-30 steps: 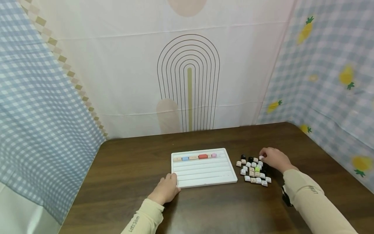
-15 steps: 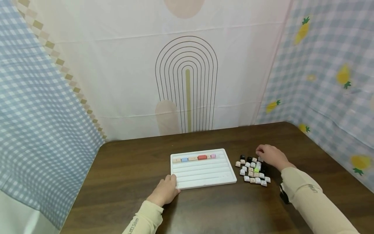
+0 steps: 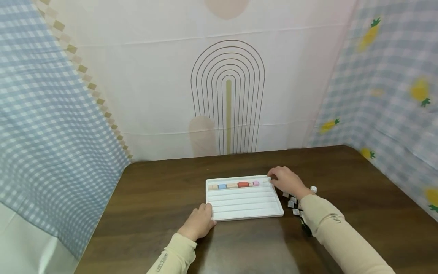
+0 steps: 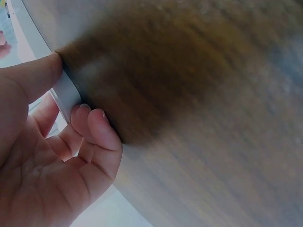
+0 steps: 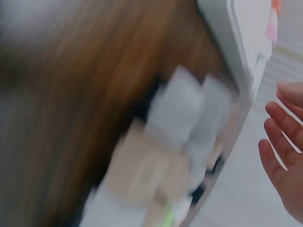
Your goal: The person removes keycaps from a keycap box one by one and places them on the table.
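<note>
A white ridged tray (image 3: pixel 244 207) lies on the table, with keycaps lined up along its back ridge: beige, a blue keycap (image 3: pixel 222 186), beige, a red keycap (image 3: pixel 243 184), beige, and a pink keycap (image 3: pixel 256 183). My left hand (image 3: pixel 200 220) grips its near left corner, thumb on one side and fingers curled at the other, as the left wrist view shows. At the back right corner my right hand (image 3: pixel 286 180) reaches over the rim, fingertips close to the row's end. In the right wrist view its fingers (image 5: pixel 279 132) are loosely extended, no keycap visible among them.
Loose keycaps (image 3: pixel 291 203) in white, beige and black lie right of the tray, mostly hidden under the right forearm. One white keycap (image 3: pixel 313 188) sits apart behind the wrist. Fabric curtains (image 3: pixel 164 95) stand behind the brown table (image 3: pixel 154 182) and at its sides.
My right hand has moved left from the back of the loose keycaps to the tray's back right corner. The left hand keeps its grip on the tray.
</note>
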